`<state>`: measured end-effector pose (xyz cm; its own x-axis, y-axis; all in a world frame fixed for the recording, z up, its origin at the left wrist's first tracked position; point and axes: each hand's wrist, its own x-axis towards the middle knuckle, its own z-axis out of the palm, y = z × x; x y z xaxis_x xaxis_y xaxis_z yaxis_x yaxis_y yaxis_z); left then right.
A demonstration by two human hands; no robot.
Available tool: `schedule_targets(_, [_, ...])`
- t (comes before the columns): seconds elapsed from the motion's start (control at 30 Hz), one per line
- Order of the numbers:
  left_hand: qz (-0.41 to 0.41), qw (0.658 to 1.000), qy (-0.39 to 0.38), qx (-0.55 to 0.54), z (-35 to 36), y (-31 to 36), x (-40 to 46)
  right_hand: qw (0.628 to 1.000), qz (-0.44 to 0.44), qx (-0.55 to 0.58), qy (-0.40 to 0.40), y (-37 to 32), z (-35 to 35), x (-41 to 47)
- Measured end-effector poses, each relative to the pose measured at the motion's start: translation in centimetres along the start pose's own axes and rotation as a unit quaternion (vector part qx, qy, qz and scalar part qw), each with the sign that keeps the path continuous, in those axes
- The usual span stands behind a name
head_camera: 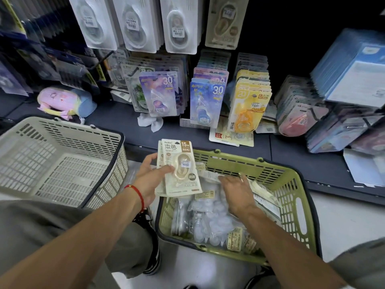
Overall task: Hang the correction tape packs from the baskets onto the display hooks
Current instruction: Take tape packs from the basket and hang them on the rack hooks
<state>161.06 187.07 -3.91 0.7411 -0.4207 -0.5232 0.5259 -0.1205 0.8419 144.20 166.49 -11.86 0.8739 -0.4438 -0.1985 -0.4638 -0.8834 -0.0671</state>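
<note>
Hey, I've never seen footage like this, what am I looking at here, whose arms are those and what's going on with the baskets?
There is no machine here. A camera worn on a person's head looks down at their own two arms, in one picture. The left hand grips a small stack of cream-coloured correction tape packs. The right hand reaches into the green plastic basket, which is full of more packs in clear wrapping; whether it grips one is unclear. The grey plastic basket on the left looks empty. Beyond them is a dark shop shelf with purple, blue and yellow tape packs hanging on hooks.
</note>
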Motion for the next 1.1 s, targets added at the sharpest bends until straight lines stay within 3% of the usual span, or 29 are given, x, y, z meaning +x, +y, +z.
schedule_targets(0.13, [0.008,0.999,0.039,-0.012,-0.2,1.1,0.0,0.988,0.062,0.067,0.127,1.2,-3.0,-0.3])
schedule_targets(0.23, [0.011,1.000,0.025,-0.015,0.6,1.1,-0.3,0.940,0.165,0.209,0.212,2.8,-5.9,-0.8])
schedule_targets(0.3, [0.004,1.000,0.004,-0.017,1.9,0.3,-0.6,0.888,0.218,0.346,0.212,3.7,-7.2,-1.4])
schedule_targets(0.4, [-0.018,0.999,-0.043,-0.017,4.3,-1.6,-1.5,0.814,0.232,0.513,0.144,3.4,-7.9,-2.9])
schedule_targets(0.43, [-0.025,0.998,-0.060,-0.017,5.0,-2.0,-1.8,0.816,0.219,0.523,0.114,2.9,-7.6,-3.6])
schedule_targets(0.5, [-0.040,0.994,-0.092,-0.037,6.1,-2.8,-2.2,0.856,0.189,0.475,0.074,1.7,-6.6,-4.7])
schedule_targets(0.57, [-0.055,0.988,-0.132,-0.055,6.8,-3.3,-2.4,0.891,0.175,0.412,0.081,0.5,-5.5,-5.5])
schedule_targets(0.67, [-0.032,0.981,-0.192,-0.019,7.1,-3.8,-2.7,0.896,0.155,0.409,0.081,-0.7,-4.5,-6.0])
schedule_targets(0.8, [-0.024,0.989,-0.149,0.007,6.6,-4.0,-2.4,0.894,0.176,0.402,0.087,1.7,-4.1,-6.3])
schedule_targets(0.87, [-0.035,0.989,-0.144,-0.020,6.0,-3.8,-2.2,0.949,0.193,0.244,0.037,4.6,-3.3,-6.8])
schedule_targets(0.93, [-0.043,0.988,-0.141,-0.055,5.4,-3.3,-2.2,0.976,0.182,0.098,-0.073,6.3,-1.8,-7.7])
schedule_targets(1.0, [-0.050,0.986,-0.138,-0.075,4.9,-2.9,-2.3,0.972,0.169,0.085,-0.138,6.4,-0.4,-8.5])
schedule_targets(1.1, [-0.057,0.985,-0.130,-0.096,4.6,-2.4,-2.2,0.970,0.186,0.109,-0.112,6.5,0.1,-8.6])
